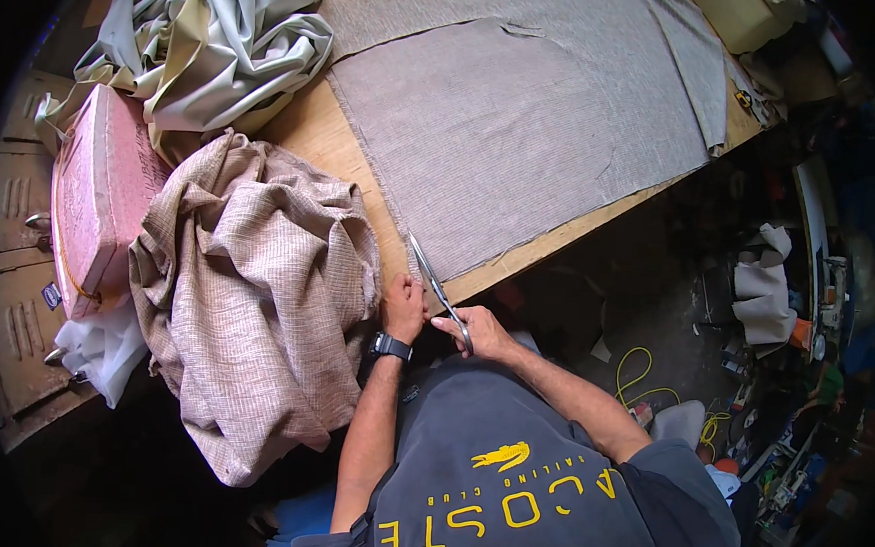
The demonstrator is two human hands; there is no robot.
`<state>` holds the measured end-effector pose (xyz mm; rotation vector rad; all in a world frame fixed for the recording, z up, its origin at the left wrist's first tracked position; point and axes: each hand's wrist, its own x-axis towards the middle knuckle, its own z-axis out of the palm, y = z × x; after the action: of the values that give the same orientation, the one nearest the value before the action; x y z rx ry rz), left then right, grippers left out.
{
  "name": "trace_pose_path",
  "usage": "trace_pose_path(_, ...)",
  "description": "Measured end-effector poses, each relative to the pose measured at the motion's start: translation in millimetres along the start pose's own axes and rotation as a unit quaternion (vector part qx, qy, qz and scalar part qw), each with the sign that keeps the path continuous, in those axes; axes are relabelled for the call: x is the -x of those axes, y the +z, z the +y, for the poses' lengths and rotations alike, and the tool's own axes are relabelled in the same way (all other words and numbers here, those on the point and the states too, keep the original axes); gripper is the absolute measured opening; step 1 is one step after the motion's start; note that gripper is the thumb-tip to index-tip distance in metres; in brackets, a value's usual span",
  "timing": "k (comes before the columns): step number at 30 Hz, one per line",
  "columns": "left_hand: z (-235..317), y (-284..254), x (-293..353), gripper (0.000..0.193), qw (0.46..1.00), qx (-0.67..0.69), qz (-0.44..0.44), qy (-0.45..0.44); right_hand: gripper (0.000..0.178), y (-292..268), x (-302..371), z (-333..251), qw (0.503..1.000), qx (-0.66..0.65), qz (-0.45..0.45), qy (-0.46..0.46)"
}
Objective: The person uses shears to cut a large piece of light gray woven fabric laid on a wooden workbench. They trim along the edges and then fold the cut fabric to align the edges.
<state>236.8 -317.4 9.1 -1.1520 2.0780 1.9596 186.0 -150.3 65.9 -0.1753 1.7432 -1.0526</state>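
Note:
Near the front corner of the table, my right hand is closed through the handles of metal scissors. Their blades point away from me and lie at the left edge of a grey-beige woven fabric spread flat. Just left of the blades, my left hand has its fingers curled at the fabric's near end, where a narrow edge strip runs down to them. The exact grip of those fingertips is partly hidden. A dark watch is on my left wrist.
Crumpled pinkish-beige fabric hangs over the wooden table's left side. Beyond it are a heap of pale grey sheet material and a pink foam block. Metal lockers stand left. A yellow cord lies on the cluttered floor.

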Motion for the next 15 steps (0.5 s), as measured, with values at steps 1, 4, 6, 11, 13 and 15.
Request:
trace_pose_path(1, 4.6, -0.5, 3.2, 0.017, 1.0, -0.019, 0.013, 0.007, 0.058, -0.8, -3.6, -1.3, 1.0, -0.005, -0.005, 0.013)
trace_pose_path(4, 5.1, -0.2, 5.8, 0.016, 1.0, -0.004, 0.017, 0.017, 0.056, 0.0, -24.2, -9.1, 1.0, -0.022, 0.014, 0.017)
trace_pose_path(6, -5.5, -1.4, 0.8, 0.014, 1.0, 0.028, 0.003, -0.009, 0.056, -3.6, -30.3, -18.9, 1.0, -0.022, 0.018, 0.004)
trace_pose_path(11, -4.6, -3.6, 4.0, 0.013, 0.999, 0.034, 0.002, 0.004, 0.057, -7.1, -27.9, -31.7, 0.999, -0.005, 0.021, -0.031)
trace_pose_path(13, -2.7, -5.1, 6.4, 0.014, 0.999, 0.046, 0.006, 0.008, 0.056, -8.9, -32.3, -42.4, 1.0, -0.006, 0.008, -0.011)
trace_pose_path(15, -11.5, -5.2, 3.8, 0.013, 0.998, 0.055, -0.002, 0.017, 0.055, -10.3, -46.4, -45.7, 1.0, -0.02, 0.008, -0.01)
